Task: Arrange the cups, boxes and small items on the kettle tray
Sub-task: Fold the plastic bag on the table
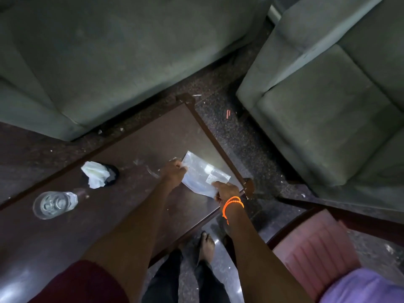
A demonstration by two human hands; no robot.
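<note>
A flat, clear plastic packet [200, 174] with small white pieces inside lies near the right end of the dark brown table [140, 154]. My left hand [173, 174] pinches its left edge. My right hand [226, 192], with an orange cord at the wrist, grips its near right corner. Further left on the table, a crumpled white tissue [96, 174] rests on a small black dish [112, 171]. A clear glass tumbler [53, 204] lies on its side near the left. No kettle tray is in view.
A grey-green sofa [109, 51] stands behind the table and a matching armchair [328, 101] at the right. A pink cushioned seat [312, 248] is at the lower right. Speckled dark floor [218, 119] with scraps runs between them. My bare foot [205, 248] stands by the table's near edge.
</note>
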